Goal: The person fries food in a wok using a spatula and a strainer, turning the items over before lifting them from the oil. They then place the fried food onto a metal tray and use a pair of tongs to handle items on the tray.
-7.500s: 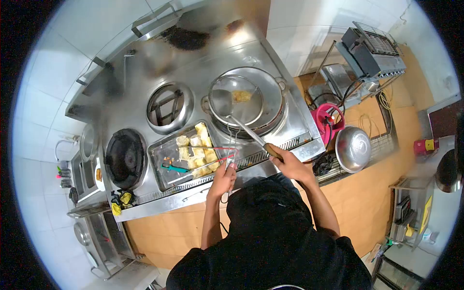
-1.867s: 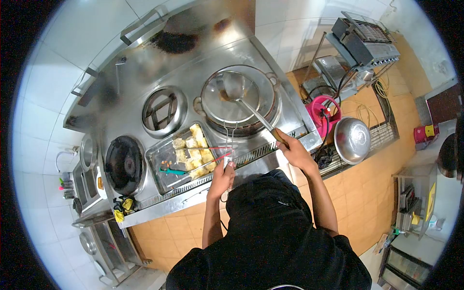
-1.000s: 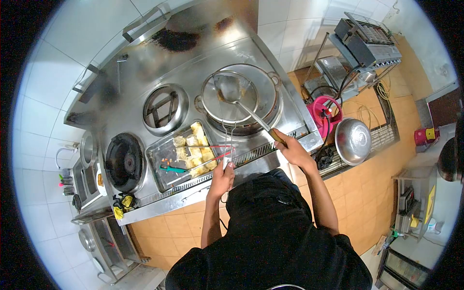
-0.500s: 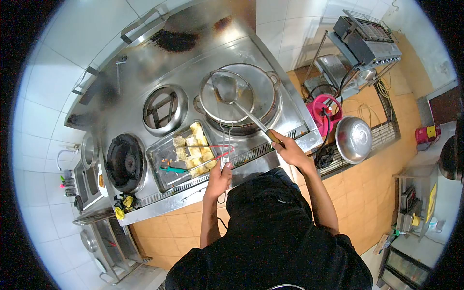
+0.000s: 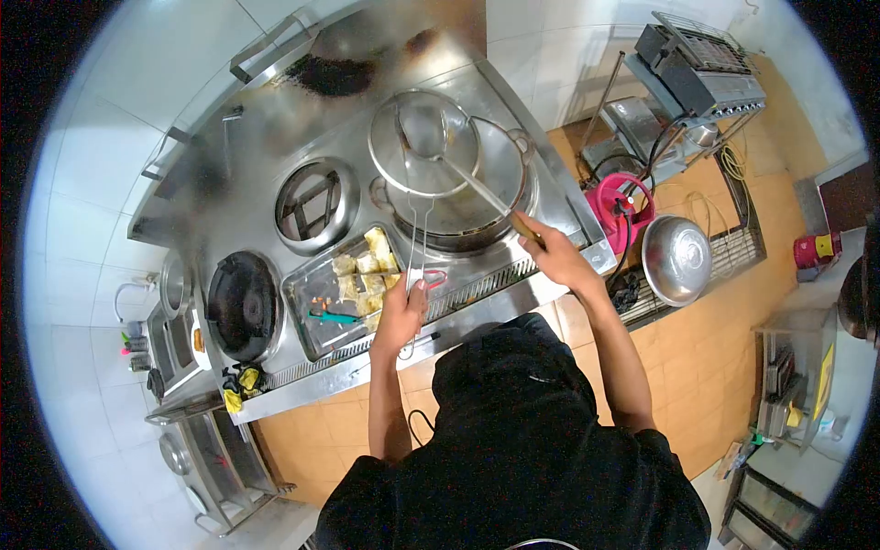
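Note:
My left hand [image 5: 401,310] is closed around the wire handle of a round strainer [image 5: 390,167], whose basket hangs over the back left part of a wide two-handled pot [image 5: 500,188]. With my right hand [image 5: 557,255] I grip the wooden end of a long metal ladle [image 5: 475,186]. The ladle's head overlaps the strainer's basket. Just left of my left hand, a metal tray [image 5: 301,299] holds pale yellow food pieces [image 5: 374,261] and a teal-handled tool [image 5: 335,317]. A red loop [image 5: 437,277] shows beside my left thumb, partly hidden by the hand.
An open burner ring [image 5: 316,206] and a blackened burner [image 5: 243,304] sit on the steel stove left of the pot. Right of the stove are a pink bucket [image 5: 616,197] and a large metal bowl [image 5: 676,260]. A slotted strip runs along the stove's front.
The strainer has risen and shifted back and left from the pot's middle, with the ladle following over it. My left hand has moved slightly left and up; the red loop is now more hidden.

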